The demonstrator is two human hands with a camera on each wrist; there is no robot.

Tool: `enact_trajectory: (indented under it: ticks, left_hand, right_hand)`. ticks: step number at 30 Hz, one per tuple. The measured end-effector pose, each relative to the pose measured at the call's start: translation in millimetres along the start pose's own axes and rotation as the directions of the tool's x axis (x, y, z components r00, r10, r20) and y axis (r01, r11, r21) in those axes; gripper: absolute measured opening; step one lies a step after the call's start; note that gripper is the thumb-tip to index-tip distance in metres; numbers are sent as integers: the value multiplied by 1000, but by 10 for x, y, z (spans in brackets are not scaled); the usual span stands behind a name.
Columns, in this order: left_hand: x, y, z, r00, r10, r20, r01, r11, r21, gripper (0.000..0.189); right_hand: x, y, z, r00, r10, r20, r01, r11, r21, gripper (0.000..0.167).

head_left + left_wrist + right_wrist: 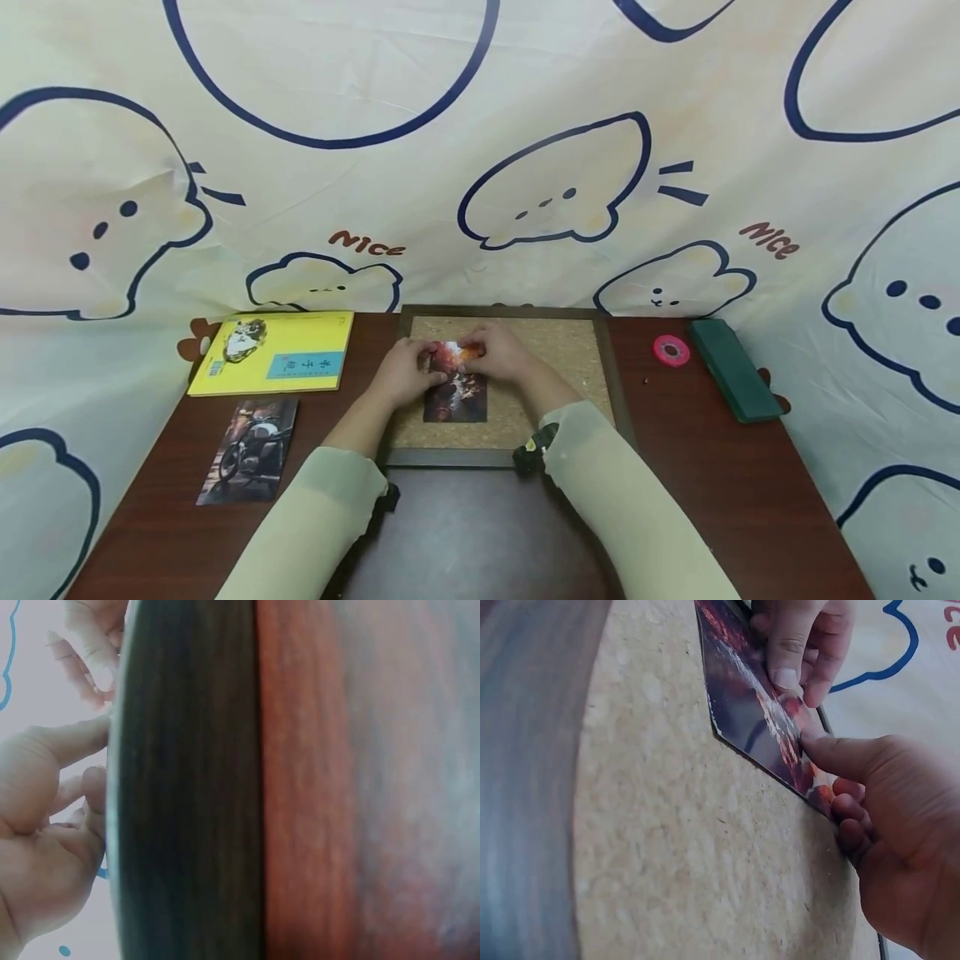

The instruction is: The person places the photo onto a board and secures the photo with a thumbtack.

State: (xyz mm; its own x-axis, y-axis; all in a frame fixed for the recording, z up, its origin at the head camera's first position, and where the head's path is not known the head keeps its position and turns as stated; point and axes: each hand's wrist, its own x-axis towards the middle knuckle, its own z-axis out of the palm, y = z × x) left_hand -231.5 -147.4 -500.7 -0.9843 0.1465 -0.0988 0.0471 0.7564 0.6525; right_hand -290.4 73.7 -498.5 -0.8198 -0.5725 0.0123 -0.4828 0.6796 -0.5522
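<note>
A colourful photo card (457, 404) with red, orange and dark tones lies over a framed corkboard (555, 408). My left hand (403, 375) pinches the card's upper left edge, its thumb on the printed face. At the upper right corner, my right hand (506, 357) grips the card between thumb and curled fingers. The right wrist view shows the right thumb (847, 756) pressed on the picture (754, 712), fingers tucked by its edge. In the left wrist view the board's dark frame (191, 780) hides the card, leaving the left hand (45, 832) partly visible.
A yellow book (300, 333) lies at the back left, with a second dark photo card (251, 454) showing a motorcycle in front of it. Right of the board are a pink ring-shaped roll (671, 340) and a long green case (735, 371). A patterned cloth hangs behind the table.
</note>
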Motion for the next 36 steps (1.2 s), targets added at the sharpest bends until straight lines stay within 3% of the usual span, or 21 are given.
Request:
enact_trajectory:
  ticks: [5, 10, 18, 25, 36]
  left_hand:
    - [-59, -35, -16, 999, 38, -39, -39, 999, -25, 55]
    - [-188, -54, -45, 998, 40, -52, -45, 995, -94, 54]
    - [-421, -77, -28, 993, 55, -103, -71, 985, -155, 45]
    - [-584, -78, -34, 986, 81, -148, -103, 984, -144, 42]
    - [-763, -183, -139, 981, 62, -183, -81, 992, -99, 36]
  right_hand:
    - [-81, -5, 3, 998, -40, -53, 41, 999, 26, 44]
    - [-241, -34, -1, 997, -8, -77, 17, 993, 118, 41]
    - [-510, -24, -2, 997, 11, -75, 2, 987, 163, 37]
    - [-713, 25, -37, 995, 38, -93, -22, 987, 160, 35]
    - [-1110, 114, -180, 993, 55, -106, -36, 984, 174, 39]
